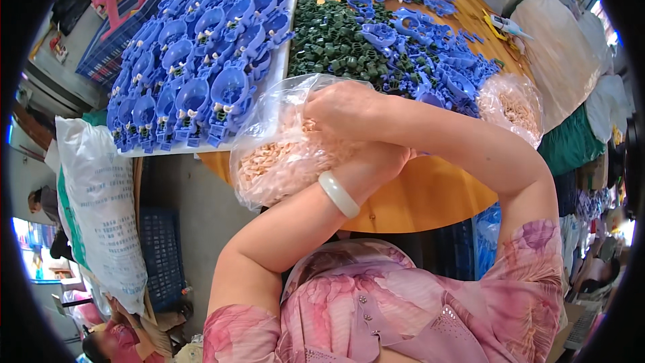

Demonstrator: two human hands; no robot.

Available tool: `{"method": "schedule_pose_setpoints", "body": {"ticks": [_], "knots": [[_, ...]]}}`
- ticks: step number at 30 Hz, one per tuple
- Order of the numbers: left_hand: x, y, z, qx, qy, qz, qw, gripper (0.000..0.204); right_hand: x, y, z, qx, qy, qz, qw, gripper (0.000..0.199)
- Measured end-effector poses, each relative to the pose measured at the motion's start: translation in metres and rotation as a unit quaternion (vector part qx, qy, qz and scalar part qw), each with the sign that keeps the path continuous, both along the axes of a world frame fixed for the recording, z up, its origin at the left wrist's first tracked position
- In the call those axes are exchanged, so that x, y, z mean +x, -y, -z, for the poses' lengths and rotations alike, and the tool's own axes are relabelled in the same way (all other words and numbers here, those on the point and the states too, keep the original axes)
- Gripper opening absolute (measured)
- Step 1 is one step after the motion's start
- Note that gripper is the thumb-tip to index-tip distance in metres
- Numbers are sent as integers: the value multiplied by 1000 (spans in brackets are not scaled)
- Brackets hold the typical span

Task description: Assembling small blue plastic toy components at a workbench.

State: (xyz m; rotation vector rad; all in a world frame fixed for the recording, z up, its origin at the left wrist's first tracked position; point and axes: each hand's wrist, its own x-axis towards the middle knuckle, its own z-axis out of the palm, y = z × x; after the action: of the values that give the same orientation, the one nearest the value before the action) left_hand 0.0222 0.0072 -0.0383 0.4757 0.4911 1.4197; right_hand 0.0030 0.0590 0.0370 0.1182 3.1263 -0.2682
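A clear plastic bag (263,128) full of small pale-pink plastic pieces (282,165) lies at the table's near edge, beside the white board. My right hand (344,109) reaches across to the left, its fingers closed on the bag's film near the top. Below it is my left hand (384,158), its wrist in a pale bangle (339,193) and its forearm along the bag's near side. My right forearm and the angle hide the left fingers, so their grip does not show. Dark green small parts (329,40) are heaped just beyond my hands.
Rows of blue plastic pieces (191,97) cover a white board (275,70) on the left. More blue parts (443,54) pile on the wooden table (443,191), with another bag of pink pieces (514,107) at right. A white sack (101,195) and blue crate (161,249) stand left.
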Motion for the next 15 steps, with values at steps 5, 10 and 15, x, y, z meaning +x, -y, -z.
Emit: {"method": "schedule_pose_setpoints", "body": {"ticks": [5, 10, 15], "knots": [[-3, 2, -8, 35, -12, 21, 999, 19, -17, 9, -7, 9, 68, 31, 997, 15], [-2, -3, -8, -73, -29, 18, 997, 15, -12, -4, -6, -38, -63, 24, 997, 15], [-4, -4, -13, -87, -25, 28, 996, 18, 8, -9, -14, -233, -87, 47, 968, 15]]}}
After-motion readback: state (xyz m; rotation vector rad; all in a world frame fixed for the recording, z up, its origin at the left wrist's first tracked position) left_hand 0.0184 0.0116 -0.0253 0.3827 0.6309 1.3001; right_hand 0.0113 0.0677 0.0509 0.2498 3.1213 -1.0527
